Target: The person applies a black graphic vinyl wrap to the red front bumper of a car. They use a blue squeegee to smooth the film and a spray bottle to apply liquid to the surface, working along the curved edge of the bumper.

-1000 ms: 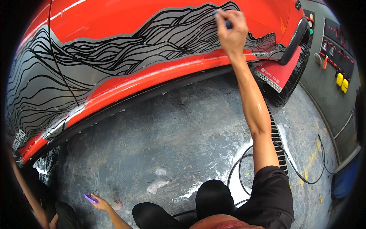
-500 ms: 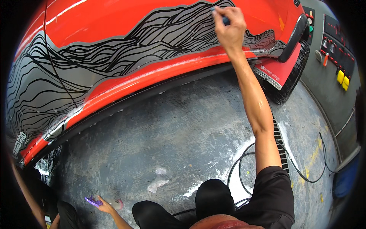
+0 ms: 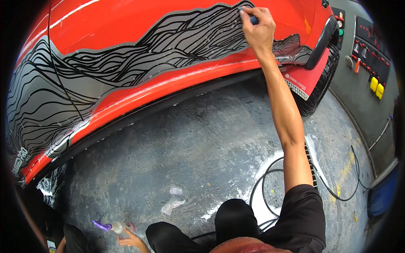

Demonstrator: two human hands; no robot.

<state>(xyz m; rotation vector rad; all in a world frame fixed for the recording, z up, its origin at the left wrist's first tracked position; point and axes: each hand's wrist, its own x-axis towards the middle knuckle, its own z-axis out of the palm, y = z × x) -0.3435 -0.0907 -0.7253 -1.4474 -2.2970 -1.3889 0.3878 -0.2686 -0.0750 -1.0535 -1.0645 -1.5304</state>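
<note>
My right hand [image 3: 259,31] reaches up to the side of a red car [image 3: 185,76]. Its fingers are closed round a small dark blue and teal block [image 3: 253,20], mostly hidden by the fingers, at the top edge of a grey decal with black wavy lines [image 3: 177,46]. Low in the view, my left hand [image 3: 131,241] has its fingers apart beside a spray bottle [image 3: 118,227] with a purple trigger head and a pinkish base. The thumb overlaps the bottle's edge; whether it touches cannot be made out.
A crumpled clear wrapper [image 3: 172,205] lies on the grey floor [image 3: 185,143]. Black hose [image 3: 263,183] loops beside a drain grate [image 3: 311,168]. Another person's knee [image 3: 76,238] shows at lower left. Tools hang on the right wall [image 3: 367,109], beyond the tyre [image 3: 322,84].
My left hand has moved off the spray bottle's trigger end, down and right, uncovering the bottle's body. My right hand, with the block, has shifted slightly right along the decal's edge.
</note>
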